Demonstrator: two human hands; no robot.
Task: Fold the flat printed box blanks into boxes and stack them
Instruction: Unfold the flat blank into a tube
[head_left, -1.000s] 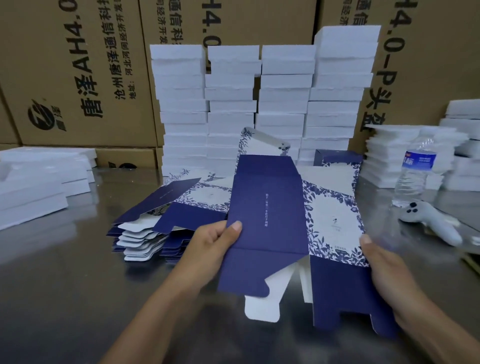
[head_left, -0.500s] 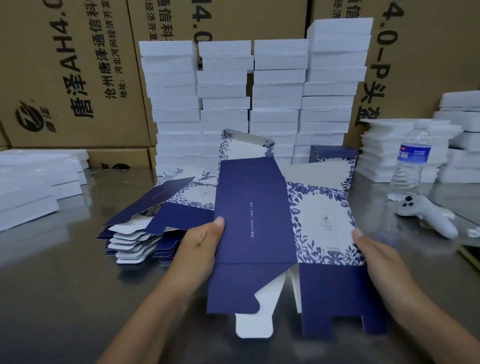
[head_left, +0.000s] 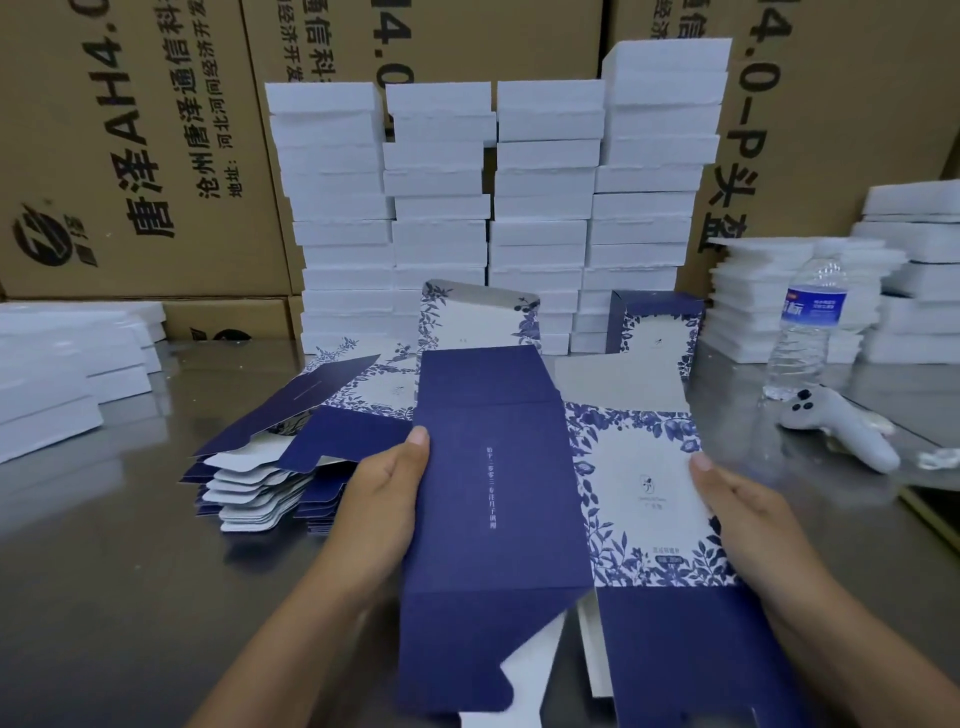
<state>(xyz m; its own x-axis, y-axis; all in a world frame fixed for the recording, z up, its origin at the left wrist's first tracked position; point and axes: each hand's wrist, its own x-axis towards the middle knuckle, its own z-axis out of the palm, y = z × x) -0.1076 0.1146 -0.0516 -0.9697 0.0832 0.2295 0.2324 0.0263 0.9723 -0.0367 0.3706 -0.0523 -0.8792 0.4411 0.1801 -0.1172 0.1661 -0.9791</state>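
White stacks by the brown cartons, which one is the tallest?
The rightmost stack of the back four; its top rises above the other three.

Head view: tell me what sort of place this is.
Probably a packing workshop or warehouse: big printed shipping cartons stand along the back, white slabs are stacked in columns before them, and a pile of flat box blanks lies on the metal table.

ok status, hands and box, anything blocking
Hands: left hand and right hand grip the box blank by its side edges. Blank part opened, bottom flaps loose. Nothing blocking.
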